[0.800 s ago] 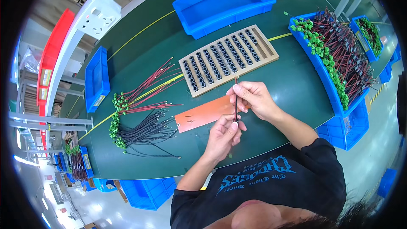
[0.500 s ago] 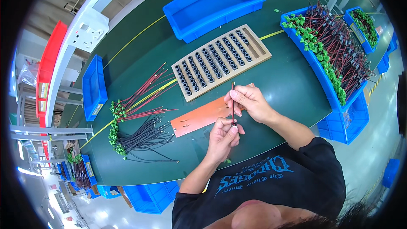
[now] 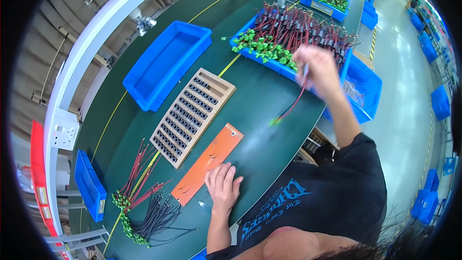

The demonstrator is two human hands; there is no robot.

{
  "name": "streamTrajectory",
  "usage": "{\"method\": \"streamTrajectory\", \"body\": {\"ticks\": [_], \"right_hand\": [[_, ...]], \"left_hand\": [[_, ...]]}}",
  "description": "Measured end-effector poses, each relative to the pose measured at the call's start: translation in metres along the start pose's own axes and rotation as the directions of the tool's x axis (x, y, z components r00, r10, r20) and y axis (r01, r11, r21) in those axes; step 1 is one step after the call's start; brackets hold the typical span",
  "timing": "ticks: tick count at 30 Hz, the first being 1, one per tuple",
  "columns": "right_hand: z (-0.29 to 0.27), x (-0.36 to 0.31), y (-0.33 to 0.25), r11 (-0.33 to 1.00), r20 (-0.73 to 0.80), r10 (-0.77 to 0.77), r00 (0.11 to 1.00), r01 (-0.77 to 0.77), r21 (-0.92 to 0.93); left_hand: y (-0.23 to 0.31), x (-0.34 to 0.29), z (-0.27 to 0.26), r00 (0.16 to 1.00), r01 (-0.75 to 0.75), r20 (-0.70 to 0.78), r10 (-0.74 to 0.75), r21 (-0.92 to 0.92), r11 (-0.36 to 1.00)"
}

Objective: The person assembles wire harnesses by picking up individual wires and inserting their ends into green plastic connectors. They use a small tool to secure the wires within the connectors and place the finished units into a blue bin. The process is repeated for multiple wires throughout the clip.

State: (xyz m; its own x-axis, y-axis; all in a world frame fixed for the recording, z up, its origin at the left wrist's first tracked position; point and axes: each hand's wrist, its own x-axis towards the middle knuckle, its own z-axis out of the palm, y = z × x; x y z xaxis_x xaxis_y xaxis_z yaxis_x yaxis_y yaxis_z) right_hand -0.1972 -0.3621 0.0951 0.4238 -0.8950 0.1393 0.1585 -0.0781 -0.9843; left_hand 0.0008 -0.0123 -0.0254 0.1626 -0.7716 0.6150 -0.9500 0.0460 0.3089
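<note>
My right hand (image 3: 317,67), a little blurred, is over the near edge of a blue bin (image 3: 284,73) at the far right. Its fingers are closed on a red-and-black wire lead (image 3: 302,97), whose green connector hangs down to the left above the table. Finished-looking leads (image 3: 298,26) with green connectors and black sleeves fill that bin. My left hand (image 3: 224,185) holds nothing, its fingers loosely stretched out beside the orange board (image 3: 208,163), fingertips at its near edge. Small dark slots or pieces show on the board.
Behind the board lies a wooden tray (image 3: 188,140) with rows of black cylinders. Bundles of red wires (image 3: 139,171) and black wires (image 3: 161,216) with green connectors lie at the left. A blue bin (image 3: 168,65) stands at the back; another lead-filled bin (image 3: 325,0) sits farther right.
The view has swung right. My hands have parted: the right has carried the lead to the filled bin, while the left has let go and come down beside the orange board.
</note>
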Motion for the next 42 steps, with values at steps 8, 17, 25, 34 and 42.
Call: {"method": "streamTrajectory", "body": {"ticks": [8,17,25,34,42], "right_hand": [[-0.204,0.149,0.014,0.819,-0.352,0.068,0.934,-0.254,-0.515],[-0.208,0.18,0.012,0.624,-0.459,0.241,0.855,-0.499,-0.602],[-0.2,0.113,0.006,0.226,-0.153,-0.183,0.971,-0.11,-0.968],[-0.201,0.131,0.008,0.138,0.011,-0.189,0.982,0.038,-0.99],[-0.222,0.149,0.035,0.292,-0.041,-0.155,0.987,0.006,-0.956]], "left_hand": [[-0.014,0.006,0.02,0.996,0.078,0.056,-0.074,-0.072,0.994],[-0.01,-0.002,0.019,0.989,0.119,0.097,-0.109,-0.102,0.988],[-0.013,-0.002,0.018,0.983,0.163,0.104,-0.149,-0.139,0.977],[-0.017,0.0,0.018,0.975,0.204,0.131,-0.182,-0.179,0.963],[-0.019,0.003,0.018,0.972,0.215,0.14,-0.19,-0.19,0.958]]}}
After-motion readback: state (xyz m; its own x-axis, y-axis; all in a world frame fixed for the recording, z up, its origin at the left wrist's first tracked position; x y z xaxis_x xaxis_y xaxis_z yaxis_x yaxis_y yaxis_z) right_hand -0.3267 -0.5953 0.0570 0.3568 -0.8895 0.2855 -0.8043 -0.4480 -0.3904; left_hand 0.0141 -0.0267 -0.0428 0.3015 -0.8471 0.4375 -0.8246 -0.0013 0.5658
